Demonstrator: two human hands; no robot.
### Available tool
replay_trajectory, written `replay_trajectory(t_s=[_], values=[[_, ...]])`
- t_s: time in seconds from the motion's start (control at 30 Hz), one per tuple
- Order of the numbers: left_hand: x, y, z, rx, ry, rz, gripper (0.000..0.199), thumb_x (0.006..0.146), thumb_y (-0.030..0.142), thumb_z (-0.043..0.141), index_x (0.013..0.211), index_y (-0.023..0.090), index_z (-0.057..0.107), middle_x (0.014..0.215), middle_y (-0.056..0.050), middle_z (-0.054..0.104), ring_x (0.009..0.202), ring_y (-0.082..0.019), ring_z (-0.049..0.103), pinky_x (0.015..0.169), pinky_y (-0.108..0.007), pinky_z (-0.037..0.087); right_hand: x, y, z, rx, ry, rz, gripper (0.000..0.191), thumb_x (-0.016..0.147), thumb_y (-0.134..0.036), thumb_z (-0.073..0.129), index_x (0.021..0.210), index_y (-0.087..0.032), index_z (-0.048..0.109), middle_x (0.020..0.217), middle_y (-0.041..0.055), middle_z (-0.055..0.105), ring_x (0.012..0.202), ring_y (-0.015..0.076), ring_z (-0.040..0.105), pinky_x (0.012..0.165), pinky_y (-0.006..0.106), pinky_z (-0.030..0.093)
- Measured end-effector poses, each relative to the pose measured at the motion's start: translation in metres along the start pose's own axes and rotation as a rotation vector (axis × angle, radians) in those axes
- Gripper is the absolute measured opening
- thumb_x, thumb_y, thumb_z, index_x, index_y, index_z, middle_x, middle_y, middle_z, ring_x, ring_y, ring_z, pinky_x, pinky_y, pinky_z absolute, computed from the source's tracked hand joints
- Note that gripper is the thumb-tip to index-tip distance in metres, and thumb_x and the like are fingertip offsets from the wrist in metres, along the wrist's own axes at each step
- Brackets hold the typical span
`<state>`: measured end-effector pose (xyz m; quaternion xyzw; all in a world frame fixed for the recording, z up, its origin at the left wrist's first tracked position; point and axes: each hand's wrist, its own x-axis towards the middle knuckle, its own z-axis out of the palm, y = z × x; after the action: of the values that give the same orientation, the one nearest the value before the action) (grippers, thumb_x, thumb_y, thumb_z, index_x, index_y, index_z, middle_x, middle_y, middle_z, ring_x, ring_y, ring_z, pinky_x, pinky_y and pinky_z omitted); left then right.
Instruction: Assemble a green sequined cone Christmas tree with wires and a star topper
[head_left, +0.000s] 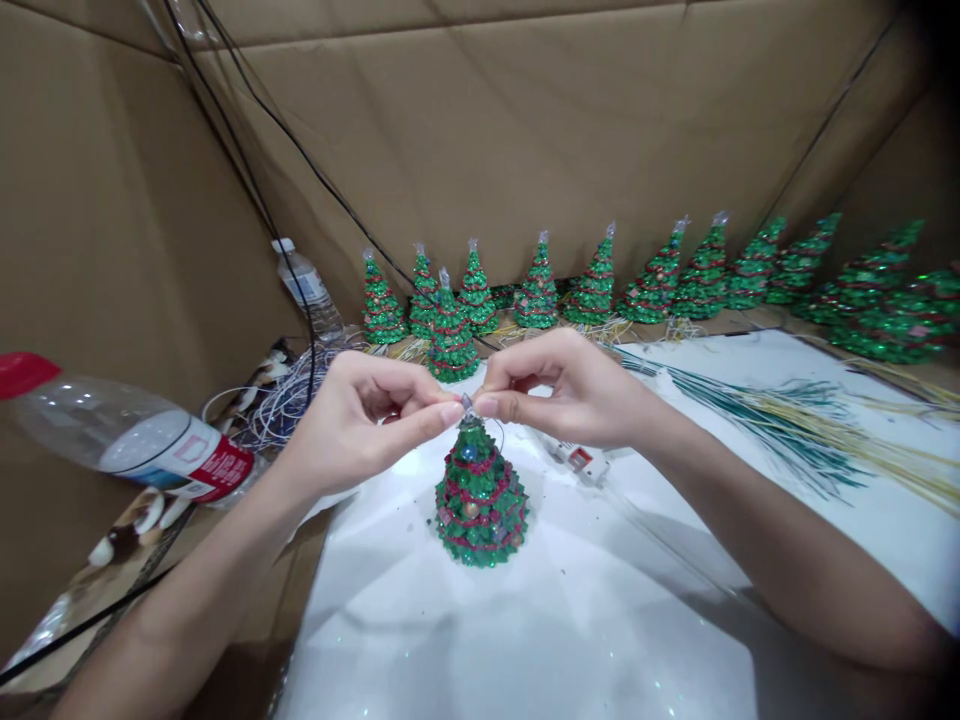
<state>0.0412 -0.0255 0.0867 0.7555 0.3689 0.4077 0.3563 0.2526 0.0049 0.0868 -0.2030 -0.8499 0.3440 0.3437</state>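
Observation:
A small green Christmas tree ornament with red garland and tiny baubles stands upright on a white board. At its tip sits a clear star topper, partly covered by fingertips. My left hand pinches the topper from the left, thumb and forefinger closed. From the right, my right hand pinches at the same topper, its thumb and forefinger also together. A thin dark wire shows just right of the tip.
Several finished-looking trees line the cardboard wall. Green and yellow wires lie at right, near a white switch with cord. At left are a red-capped bottle, a smaller bottle and tangled wires. Black cables hang behind.

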Motion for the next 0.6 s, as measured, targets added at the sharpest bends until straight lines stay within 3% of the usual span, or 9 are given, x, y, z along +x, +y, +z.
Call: replay_trajectory(t_s=[0.37, 0.6], values=[[-0.002, 0.001, -0.001, 0.084, 0.017, 0.011, 0.016, 0.080, 0.023, 0.070, 0.066, 0.016, 0.070, 0.048, 0.006, 0.037, 0.044, -0.006, 0.027, 0.038, -0.018, 0.020, -0.001, -0.004, -0.002, -0.103, 0.015, -0.016, 0.033, 0.087, -0.038, 0.063, 0.069, -0.011, 0.067, 0.056, -0.0019, 0.054, 0.053, 0.0068, 0.045, 0.048, 0.019, 0.035], [0.000, 0.008, -0.003, 0.188, 0.011, 0.019, 0.018, 0.080, 0.028, 0.069, 0.069, 0.015, 0.073, 0.046, 0.005, 0.041, 0.044, -0.006, 0.032, 0.039, -0.018, 0.024, -0.004, -0.009, -0.014, -0.186, 0.008, -0.017, 0.028, 0.090, -0.036, 0.058, 0.086, -0.012, 0.071, 0.069, 0.0009, 0.065, 0.060, 0.0075, 0.053, 0.052, 0.018, 0.037]])
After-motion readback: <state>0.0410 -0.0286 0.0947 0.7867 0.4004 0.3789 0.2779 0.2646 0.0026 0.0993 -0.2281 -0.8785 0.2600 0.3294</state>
